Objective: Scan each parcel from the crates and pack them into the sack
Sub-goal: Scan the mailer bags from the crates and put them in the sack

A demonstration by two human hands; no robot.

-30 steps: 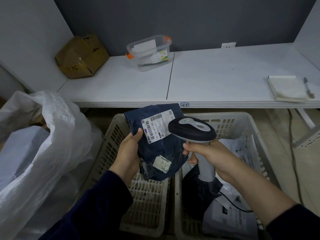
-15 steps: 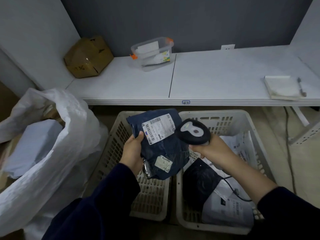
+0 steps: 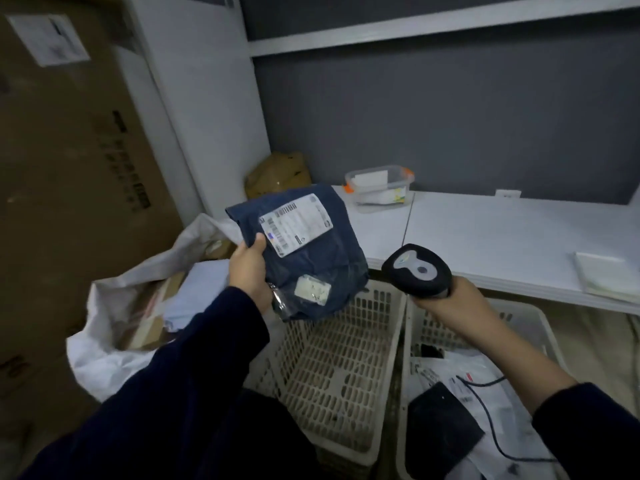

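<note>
Since half a second back you've swung the dark blue parcel (image 3: 311, 258) up and left, away from the scanner (image 3: 417, 271). It's at centre frame now, above the far rim of the left crate (image 3: 332, 375) and pointed sack-wards, I'd guess. Your left hand (image 3: 247, 268) grips its left edge, thumb on top right by the label. Your right hand (image 3: 450, 303) is wrapped round the scanner handle, right of centre, well apart from the parcel. So this one looks scanned to me, just not packed yet.

The sack (image 3: 104, 341) at lower left is open, with a few boxes and a pale mailer already inside, so a fair bit is done. As far as I can see, the left crate shows only its mesh bottom. The right crate (image 3: 540, 320) at lower right has more mailers (image 3: 446, 427), one black and some white, with the scanner cable lying across them. Those are what's left.
</note>
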